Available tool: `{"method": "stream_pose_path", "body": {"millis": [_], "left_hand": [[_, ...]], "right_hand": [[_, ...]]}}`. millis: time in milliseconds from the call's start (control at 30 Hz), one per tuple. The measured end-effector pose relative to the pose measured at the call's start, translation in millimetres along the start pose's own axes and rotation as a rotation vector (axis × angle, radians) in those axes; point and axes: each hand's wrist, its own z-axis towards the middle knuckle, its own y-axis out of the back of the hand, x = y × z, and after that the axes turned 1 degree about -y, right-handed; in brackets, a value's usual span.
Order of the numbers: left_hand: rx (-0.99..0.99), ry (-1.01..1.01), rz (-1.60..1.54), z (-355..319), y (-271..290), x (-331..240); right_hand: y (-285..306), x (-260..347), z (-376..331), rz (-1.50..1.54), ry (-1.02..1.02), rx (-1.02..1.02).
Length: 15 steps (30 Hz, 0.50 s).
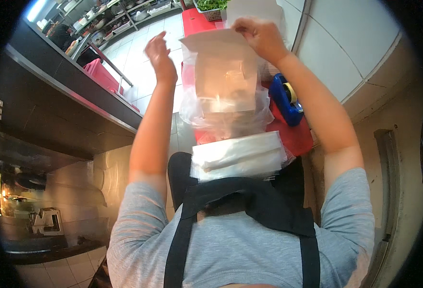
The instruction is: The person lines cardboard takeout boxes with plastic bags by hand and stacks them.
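My right hand (pixel 262 38) pinches the far right corner of a light brown paper sheet (pixel 211 42), which is lifted and tilted. Below it lies a larger piece of brown paper (pixel 221 79) on crumpled see-through plastic (pixel 192 110). Off to the left, my left hand (pixel 159 56) is raised, apart from the paper, with its fingers loosely spread and nothing in them. Closest to my body, a stack of flat see-through plastic bags (pixel 240 153) rests at my lap. A blue tape dispenser (pixel 285 101) stands beside my right forearm.
The red table (pixel 295 139) stretches away from me. A basket of green leaves (pixel 211 9) stands at its far end. Tiled wall (pixel 350 43) runs along the right. At the left are a dark counter (pixel 67 96), a pink bin (pixel 101 74) and metal shelves (pixel 139 14) with kitchenware.
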Motion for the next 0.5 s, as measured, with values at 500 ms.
{"method": "stream_pose_path", "body": {"millis": [500], "left_hand": [[0.202,0.893,-0.736,-168,56,-21]], "right_hand": [[91,78,53,0.363,-0.129,0.263]]}}
